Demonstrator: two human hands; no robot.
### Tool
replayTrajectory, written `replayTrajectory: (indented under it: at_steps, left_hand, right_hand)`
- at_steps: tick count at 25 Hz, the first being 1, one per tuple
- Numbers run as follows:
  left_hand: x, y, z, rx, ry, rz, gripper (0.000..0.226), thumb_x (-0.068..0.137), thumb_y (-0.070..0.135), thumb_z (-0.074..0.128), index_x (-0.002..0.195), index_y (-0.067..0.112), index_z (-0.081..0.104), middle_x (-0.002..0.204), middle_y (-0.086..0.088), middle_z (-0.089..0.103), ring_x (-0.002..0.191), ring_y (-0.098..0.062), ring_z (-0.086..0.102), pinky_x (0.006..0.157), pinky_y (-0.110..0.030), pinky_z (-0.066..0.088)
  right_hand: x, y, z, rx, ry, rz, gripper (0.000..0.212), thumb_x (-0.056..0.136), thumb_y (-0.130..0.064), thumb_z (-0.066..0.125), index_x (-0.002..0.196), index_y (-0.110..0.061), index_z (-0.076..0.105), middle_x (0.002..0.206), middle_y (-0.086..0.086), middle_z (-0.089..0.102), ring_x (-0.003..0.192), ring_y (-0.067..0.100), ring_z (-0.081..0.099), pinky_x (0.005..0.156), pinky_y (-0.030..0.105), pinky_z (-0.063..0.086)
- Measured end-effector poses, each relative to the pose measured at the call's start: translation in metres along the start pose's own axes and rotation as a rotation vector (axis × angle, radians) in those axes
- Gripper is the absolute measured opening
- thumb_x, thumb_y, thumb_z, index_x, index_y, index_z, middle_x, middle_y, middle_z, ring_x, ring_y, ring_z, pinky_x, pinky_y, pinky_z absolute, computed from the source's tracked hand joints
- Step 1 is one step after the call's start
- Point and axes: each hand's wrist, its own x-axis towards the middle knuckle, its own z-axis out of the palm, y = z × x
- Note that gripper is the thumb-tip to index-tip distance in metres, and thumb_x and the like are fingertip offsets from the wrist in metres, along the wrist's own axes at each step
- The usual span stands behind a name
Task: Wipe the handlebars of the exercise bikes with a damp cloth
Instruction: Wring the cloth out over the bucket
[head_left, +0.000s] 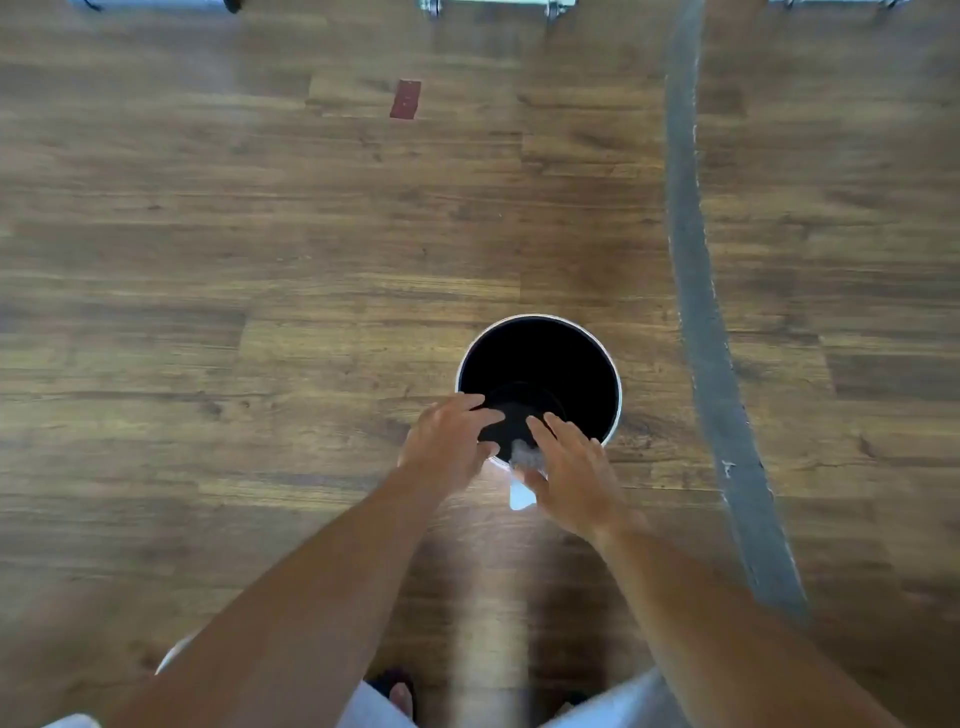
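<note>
A round bucket (615, 384) with a shiny metal rim and a black inside stands on the wooden floor, just in front of me. Both my hands reach over its near rim. My left hand (447, 441) has its fingers spread above the dark inside and holds nothing that I can see. My right hand (571, 478) pinches a small crumpled pale cloth (523, 460) between thumb and fingers, right at the rim. A white pointed bit (521, 496) shows below the cloth. No exercise bike handlebar is in view.
A grey strip (691, 260) curves along the floor to the right of the bucket. A small reddish patch (405, 98) lies on the floor far ahead. Metal equipment feet (555, 8) show at the top edge. My feet (400, 693) are at the bottom.
</note>
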Motion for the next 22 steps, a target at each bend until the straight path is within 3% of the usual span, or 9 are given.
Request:
replayTrajectory:
  at_steps: [3, 5, 9, 11, 15, 20, 22]
  left_hand:
    - [0.014, -0.011, 0.033, 0.010, 0.003, 0.080, 0.037, 0.096, 0.037, 0.057, 0.133, 0.033, 0.057, 0.155, 0.004, 0.035, 0.146, -0.018, 0.024, 0.116, -0.035, 0.023]
    - [0.016, -0.017, 0.053, -0.052, 0.038, 0.066, 0.033, 0.095, 0.037, 0.059, 0.127, 0.030, 0.063, 0.154, 0.004, 0.037, 0.147, -0.016, 0.022, 0.116, -0.035, 0.025]
    - [0.014, -0.027, 0.074, -0.111, 0.079, 0.095, 0.029, 0.094, 0.033, 0.061, 0.122, 0.026, 0.068, 0.151, 0.001, 0.042, 0.148, -0.015, 0.021, 0.113, -0.037, 0.034]
    - [0.012, -0.027, 0.078, -0.129, 0.088, 0.117, 0.031, 0.094, 0.032, 0.062, 0.123, 0.023, 0.068, 0.149, -0.004, 0.045, 0.149, -0.021, 0.021, 0.115, -0.040, 0.031]
    - [0.013, -0.023, 0.081, -0.181, 0.093, 0.103, 0.031, 0.094, 0.032, 0.062, 0.119, 0.017, 0.070, 0.150, -0.006, 0.044, 0.150, -0.025, 0.017, 0.116, -0.037, 0.025]
    - [0.011, -0.024, 0.081, -0.196, 0.093, 0.083, 0.033, 0.094, 0.032, 0.061, 0.122, 0.016, 0.068, 0.152, -0.005, 0.042, 0.150, -0.020, 0.013, 0.116, -0.036, 0.025]
    - [0.011, -0.022, 0.080, -0.204, 0.096, 0.074, 0.032, 0.094, 0.031, 0.061, 0.121, 0.016, 0.068, 0.151, -0.005, 0.043, 0.150, -0.019, 0.013, 0.115, -0.036, 0.025]
  right_hand:
    - [0.016, 0.014, 0.032, -0.148, 0.061, -0.056, 0.059, 0.101, -0.053, 0.020, 0.156, -0.030, 0.017, 0.164, -0.005, 0.019, 0.152, 0.020, 0.013, 0.122, 0.048, 0.008]
    - [0.019, 0.024, 0.047, -0.217, 0.082, -0.100, 0.070, 0.093, -0.057, 0.006, 0.154, -0.030, 0.027, 0.160, -0.005, 0.031, 0.150, 0.021, 0.022, 0.121, 0.051, 0.009]
    - [0.015, 0.046, 0.048, -0.285, 0.174, -0.120, 0.058, 0.095, -0.050, 0.024, 0.145, -0.030, 0.046, 0.144, -0.001, 0.054, 0.138, 0.029, 0.045, 0.112, 0.056, 0.018]
    - [0.010, 0.045, 0.044, -0.298, 0.161, -0.106, 0.062, 0.095, -0.054, 0.019, 0.148, -0.030, 0.040, 0.151, 0.003, 0.046, 0.141, 0.034, 0.038, 0.114, 0.058, 0.020]
    - [0.019, 0.027, 0.046, -0.232, 0.127, 0.047, 0.070, 0.097, -0.066, 0.013, 0.157, -0.028, 0.014, 0.164, 0.007, 0.016, 0.149, 0.036, 0.019, 0.120, 0.055, 0.005]
    - [0.023, 0.028, 0.046, -0.341, 0.098, -0.019, 0.090, 0.084, -0.072, -0.008, 0.155, -0.025, 0.021, 0.161, 0.010, 0.025, 0.137, 0.035, 0.041, 0.121, 0.054, 0.007]
    - [0.024, 0.032, 0.043, -0.346, 0.073, -0.045, 0.096, 0.081, -0.078, -0.008, 0.154, -0.025, 0.025, 0.160, 0.009, 0.031, 0.134, 0.034, 0.044, 0.121, 0.051, 0.007]
